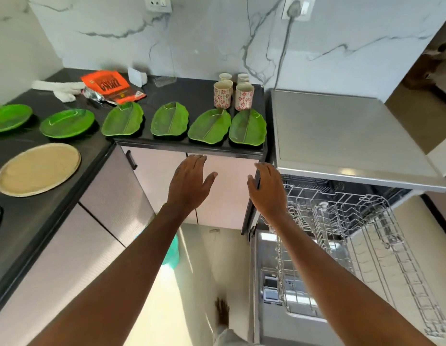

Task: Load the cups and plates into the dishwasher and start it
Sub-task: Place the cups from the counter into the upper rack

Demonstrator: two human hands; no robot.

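head view: left hand (189, 181) and right hand (268, 189) reaching, both spread, empty; leaf plates (209, 127) and cups (233, 94) lying just beyond on tabletop (189, 94); dishwasher rack (354, 228) right; lifting nearest plate two-handed advised.

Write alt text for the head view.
Two empty hands, left hand and right hand, reach toward green plates and patterned cups on a dark counter, beside an open dishwasher with its empty racks pulled out.

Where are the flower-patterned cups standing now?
The cups stand at the counter's back right corner, behind the rightmost leaf plates, left of the dishwasher.
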